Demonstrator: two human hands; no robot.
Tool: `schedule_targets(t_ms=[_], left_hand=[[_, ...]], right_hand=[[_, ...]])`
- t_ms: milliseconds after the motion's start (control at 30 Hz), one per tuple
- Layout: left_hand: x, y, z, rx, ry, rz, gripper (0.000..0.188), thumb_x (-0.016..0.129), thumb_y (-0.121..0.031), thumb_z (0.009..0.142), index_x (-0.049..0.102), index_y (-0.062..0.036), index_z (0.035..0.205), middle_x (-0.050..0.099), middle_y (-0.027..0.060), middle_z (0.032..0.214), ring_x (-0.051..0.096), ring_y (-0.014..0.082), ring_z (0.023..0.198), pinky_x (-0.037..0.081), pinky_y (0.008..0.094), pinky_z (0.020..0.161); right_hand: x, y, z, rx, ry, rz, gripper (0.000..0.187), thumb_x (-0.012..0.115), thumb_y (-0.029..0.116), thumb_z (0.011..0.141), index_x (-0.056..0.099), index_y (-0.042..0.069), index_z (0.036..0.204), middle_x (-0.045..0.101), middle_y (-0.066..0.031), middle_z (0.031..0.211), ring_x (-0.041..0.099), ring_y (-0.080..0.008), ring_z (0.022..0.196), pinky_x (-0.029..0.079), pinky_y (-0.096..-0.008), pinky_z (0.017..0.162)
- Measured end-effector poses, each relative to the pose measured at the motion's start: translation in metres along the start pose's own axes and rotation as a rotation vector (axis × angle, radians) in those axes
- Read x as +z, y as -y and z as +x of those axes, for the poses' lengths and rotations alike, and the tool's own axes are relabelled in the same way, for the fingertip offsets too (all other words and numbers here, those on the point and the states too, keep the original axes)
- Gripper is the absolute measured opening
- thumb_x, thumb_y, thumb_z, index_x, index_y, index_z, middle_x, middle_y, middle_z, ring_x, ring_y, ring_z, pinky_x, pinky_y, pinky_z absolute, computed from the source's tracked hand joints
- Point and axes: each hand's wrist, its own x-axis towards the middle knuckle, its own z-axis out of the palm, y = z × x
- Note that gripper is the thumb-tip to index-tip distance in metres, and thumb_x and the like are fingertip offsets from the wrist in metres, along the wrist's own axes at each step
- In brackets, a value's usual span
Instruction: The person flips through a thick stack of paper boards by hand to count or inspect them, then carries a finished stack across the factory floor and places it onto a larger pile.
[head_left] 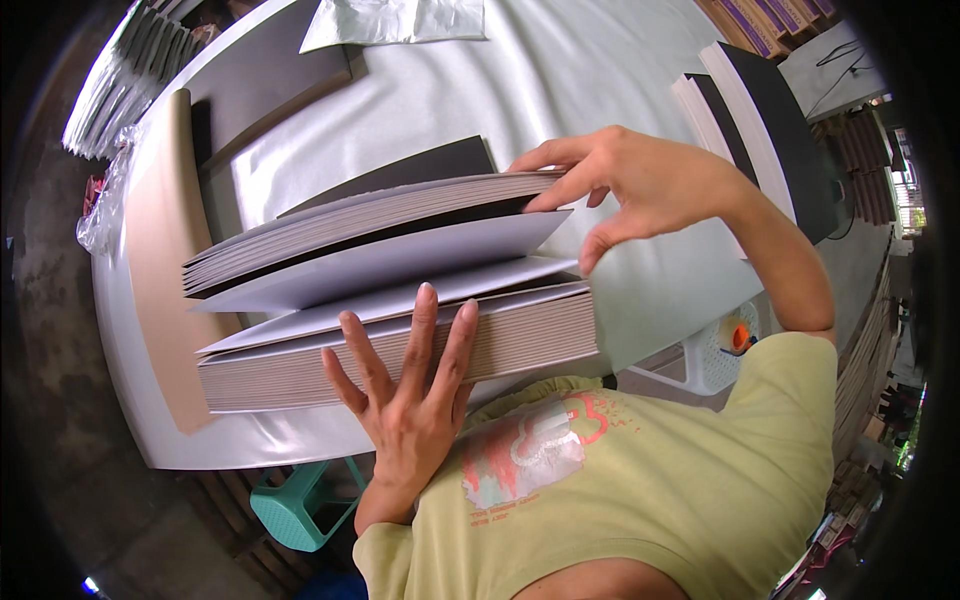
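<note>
A thick book with stiff grey-edged leaves stands opened on the table in front of me. Its upper block of leaves is raised, with a few pale leaves fanned out below it. My left hand has its fingers spread, the tips resting on the edge and top of the lower block. At the right end, my right hand grips the corner of the upper block between its fingers. Its thumb is held apart, near the right edge of the pale leaves.
The table has a shiny pale cover. A dark board, a beige curved strip and a white sheet lie on it. Black-covered books stand at the right. A green stool and a white stool with a tape roll are below.
</note>
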Motion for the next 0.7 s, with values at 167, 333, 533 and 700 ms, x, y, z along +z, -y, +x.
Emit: schedule_targets(t_ms=[167, 333, 533, 700], left_hand=[[0.001, 0.001, 0.0, -0.008, -0.021, -0.01, 0.069, 0.074, -0.028, 0.068, 0.051, -0.035, 0.132, 0.04, -0.0062, 0.145, 0.016, 0.0414, 0.139, -0.002, 0.0559, 0.112], [0.006, -0.001, 0.001, -0.002, -0.077, -0.028, 0.082, 0.081, -0.024, 0.057, 0.05, -0.034, 0.132, 0.042, -0.006, 0.144, 0.015, 0.0387, 0.14, 0.001, 0.0543, 0.113], [0.006, 0.0, 0.001, 0.0, -0.065, 0.012, 0.077, 0.078, -0.03, 0.061, 0.05, -0.0329, 0.133, 0.041, -0.006, 0.144, 0.016, 0.0378, 0.14, 0.001, 0.0536, 0.113], [0.004, -0.001, 0.002, 0.001, -0.063, 0.016, 0.075, 0.077, -0.032, 0.063, 0.05, -0.0327, 0.133, 0.041, -0.0058, 0.144, 0.016, 0.0377, 0.14, 0.0, 0.0538, 0.113]], right_hand=[[0.006, -0.008, 0.0, -0.112, -0.064, 0.013, 0.032, 0.068, 0.001, 0.075, 0.066, 0.004, 0.107, 0.058, -0.0147, 0.121, 0.062, -0.027, 0.1, 0.053, -0.0332, 0.076], [0.026, -0.005, 0.0, -0.259, -0.429, 0.166, 0.04, 0.056, -0.01, 0.074, 0.069, 0.011, 0.105, 0.06, -0.0142, 0.118, 0.06, -0.0293, 0.1, 0.051, -0.0333, 0.082], [0.022, -0.012, -0.007, -0.065, -0.151, 0.017, 0.054, 0.075, 0.018, 0.071, 0.059, 0.009, 0.122, 0.043, -0.0196, 0.136, 0.054, -0.0319, 0.111, 0.05, -0.0336, 0.085], [0.014, -0.008, -0.006, -0.044, -0.066, 0.005, 0.085, 0.088, 0.04, 0.053, 0.057, 0.004, 0.123, 0.037, -0.0237, 0.139, 0.047, -0.0353, 0.121, 0.042, -0.0385, 0.098]])
